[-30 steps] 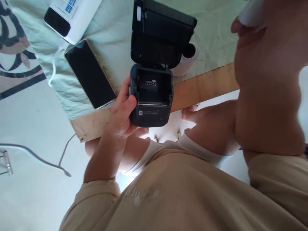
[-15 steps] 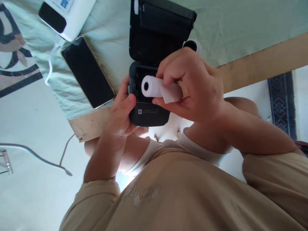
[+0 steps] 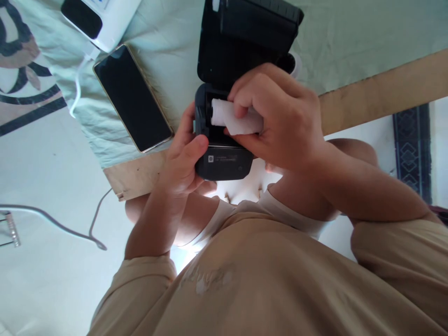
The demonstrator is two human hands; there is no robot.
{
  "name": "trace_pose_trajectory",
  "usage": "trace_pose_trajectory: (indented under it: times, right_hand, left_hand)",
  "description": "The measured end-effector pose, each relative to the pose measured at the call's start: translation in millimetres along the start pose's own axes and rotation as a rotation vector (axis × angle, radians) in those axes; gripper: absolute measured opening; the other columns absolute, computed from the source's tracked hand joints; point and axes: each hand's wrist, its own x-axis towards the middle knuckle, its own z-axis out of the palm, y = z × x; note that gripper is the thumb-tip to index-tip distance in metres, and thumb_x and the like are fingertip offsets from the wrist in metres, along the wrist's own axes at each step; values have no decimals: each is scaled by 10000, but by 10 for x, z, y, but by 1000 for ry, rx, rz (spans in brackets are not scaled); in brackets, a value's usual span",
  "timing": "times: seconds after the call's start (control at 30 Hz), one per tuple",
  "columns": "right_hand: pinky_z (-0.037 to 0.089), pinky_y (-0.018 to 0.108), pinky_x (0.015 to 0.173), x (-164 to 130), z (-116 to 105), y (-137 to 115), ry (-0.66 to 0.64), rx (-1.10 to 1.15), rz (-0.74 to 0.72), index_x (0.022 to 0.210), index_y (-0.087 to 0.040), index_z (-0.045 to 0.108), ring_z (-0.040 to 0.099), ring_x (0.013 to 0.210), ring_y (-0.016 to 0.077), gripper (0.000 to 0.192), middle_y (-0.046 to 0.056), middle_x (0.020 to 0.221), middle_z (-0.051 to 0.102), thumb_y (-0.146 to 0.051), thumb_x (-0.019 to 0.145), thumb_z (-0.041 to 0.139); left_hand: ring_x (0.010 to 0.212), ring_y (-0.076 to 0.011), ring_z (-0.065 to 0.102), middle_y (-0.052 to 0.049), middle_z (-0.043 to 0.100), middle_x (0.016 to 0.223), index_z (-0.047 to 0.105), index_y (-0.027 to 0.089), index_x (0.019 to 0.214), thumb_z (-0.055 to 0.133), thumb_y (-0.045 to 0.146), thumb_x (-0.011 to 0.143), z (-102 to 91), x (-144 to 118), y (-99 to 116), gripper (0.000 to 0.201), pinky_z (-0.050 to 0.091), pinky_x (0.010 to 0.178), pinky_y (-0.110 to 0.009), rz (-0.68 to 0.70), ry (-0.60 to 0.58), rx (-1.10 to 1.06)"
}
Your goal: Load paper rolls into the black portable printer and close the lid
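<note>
My left hand [image 3: 184, 156] grips the left side of a black portable receipt printer [image 3: 226, 163], thumb on its top edge. The printer's lid [image 3: 245, 42] stands swung open away from me. My right hand [image 3: 280, 116] pinches a small white paper roll [image 3: 238, 116] with a loose paper flap. The roll's left end is inside the printer's paper bay; its right end is hidden by my fingers. Behind my right hand, a second white roll [image 3: 297, 65] with a dark core is partly covered by the lid and hand.
A smartphone [image 3: 133, 98] with a dark screen lies left of the printer on the pale green cloth [image 3: 350, 46]. Beyond it is a white device [image 3: 115, 23] with a black panel and a white cable [image 3: 77, 88]. A wooden edge [image 3: 378, 91] borders the table nearest me.
My right hand has lowered the paper roll into the printer's bay and turned it, so its left end no longer faces up. The printer and my left hand sit slightly further right in view.
</note>
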Motion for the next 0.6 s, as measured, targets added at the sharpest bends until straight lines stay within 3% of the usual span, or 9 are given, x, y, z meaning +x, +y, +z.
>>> trace_pose_trajectory:
  times: [0.1, 0.17, 0.27, 0.37, 0.47, 0.6]
  right_hand:
    - [530, 355, 940, 21, 5, 5, 17, -27, -5, 997, -261, 690, 690, 1049, 185, 295, -11, 1116, 788, -370, 1121, 446]
    - [538, 373, 964, 34, -7, 32, -29, -20, -50, 1003, -268, 718, 674, 1071, 198, 317, -18, 1161, 802, -396, 1120, 454]
    - [551, 379, 989, 36, -27, 73, -104, 16, -92, 1048, -263, 754, 667, 1086, 200, 381, -7, 1199, 798, -403, 1139, 412]
    - [530, 365, 961, 19, -28, 77, -86, 18, -64, 1061, -261, 752, 658, 1064, 199, 358, 10, 1162, 784, -364, 1132, 416]
    - [507, 359, 951, -5, -9, 49, -14, 0, -22, 1079, -268, 713, 644, 1069, 212, 190, 14, 1123, 764, -251, 1027, 530]
    - [482, 339, 915, -28, 11, 2, 19, 0, 77, 1133, -272, 681, 635, 1165, 225, 233, 13, 1116, 755, -173, 965, 554]
  left_hand:
    - [1225, -342, 787, -46, 792, 1198, 760, 340, 1275, 962, 586, 813, 15, -6, 25, 562, 665, 722, -361, -26, -40, -11]
    - [1173, -324, 794, -40, 793, 1181, 767, 338, 1275, 975, 576, 802, 15, 1, 19, 569, 668, 728, -359, -33, -62, -23]
    - [1138, -274, 788, -19, 797, 1131, 793, 326, 1235, 989, 565, 799, -1, 23, -21, 535, 660, 746, -321, 24, -19, -35]
    - [1091, -244, 784, -9, 799, 1099, 809, 313, 1192, 988, 586, 800, -15, 38, -52, 510, 646, 719, -301, 61, 13, -31]
    - [1141, -284, 781, -31, 805, 1187, 798, 321, 1253, 988, 619, 784, -10, 29, -34, 587, 656, 725, -343, 26, -3, -19]
    - [1305, -380, 749, -43, 793, 1341, 751, 360, 1356, 981, 613, 779, 8, -5, 28, 671, 685, 814, -432, -56, -41, -3]
